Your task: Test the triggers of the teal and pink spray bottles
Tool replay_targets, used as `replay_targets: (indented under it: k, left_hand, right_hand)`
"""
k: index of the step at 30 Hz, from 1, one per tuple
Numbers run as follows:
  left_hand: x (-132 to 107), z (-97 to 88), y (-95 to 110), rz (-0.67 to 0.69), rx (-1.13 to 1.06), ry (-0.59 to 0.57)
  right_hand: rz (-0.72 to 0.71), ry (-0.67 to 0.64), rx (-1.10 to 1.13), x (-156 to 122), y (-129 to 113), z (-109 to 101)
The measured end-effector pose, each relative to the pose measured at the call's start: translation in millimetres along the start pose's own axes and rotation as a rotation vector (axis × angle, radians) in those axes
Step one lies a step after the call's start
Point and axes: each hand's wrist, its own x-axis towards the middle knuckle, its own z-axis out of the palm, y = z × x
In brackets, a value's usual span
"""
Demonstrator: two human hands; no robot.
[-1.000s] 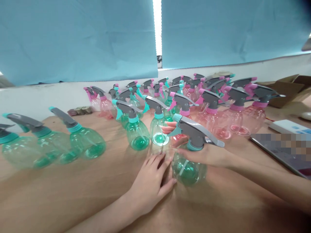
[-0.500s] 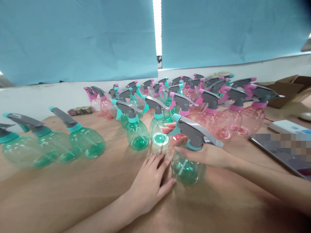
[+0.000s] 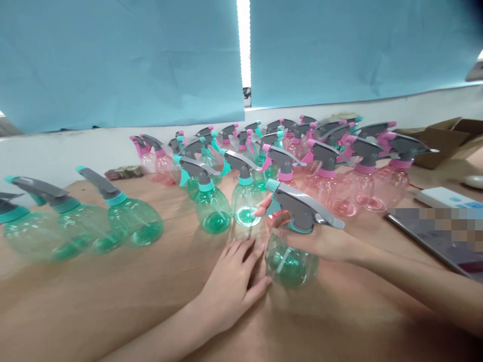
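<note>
A green spray bottle [image 3: 290,264] with a grey trigger head [image 3: 302,207] and teal collar stands on the brown table [image 3: 113,301] in front of me. My right hand [image 3: 320,240] is wrapped round its neck just under the head. My left hand [image 3: 232,284] lies flat on the table with fingers apart, its fingertips touching the bottle's lower left side. Behind stand two more green bottles [image 3: 212,208] and several pink ones [image 3: 328,186].
Three green bottles [image 3: 132,221] stand in a row at the left. A crowd of green and pink bottles fills the back. At the right are a white device [image 3: 449,197], a flat blurred sheet [image 3: 441,236] and a cardboard box [image 3: 445,136]. Blue curtains hang behind.
The held bottle has shifted slightly left and away with my right hand. My left hand has hardly moved.
</note>
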Motion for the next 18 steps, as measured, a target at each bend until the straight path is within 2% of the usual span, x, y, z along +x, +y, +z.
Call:
replay_targets:
  k: [5,13,18]
  left_hand:
    - [0,-0.7,1,0.004,-0.004,0.011]
    - [0,0.4,-1,0.005,-0.013,0.035]
    - [0,-1.4,1,0.006,-0.024,0.025]
  right_hand:
    - [-0.024,0.013,0.054,2,-4,1]
    - [-0.025,0.053,-0.043,-1,-9,2]
    - [-0.026,0.051,-0.001,0,-10,3]
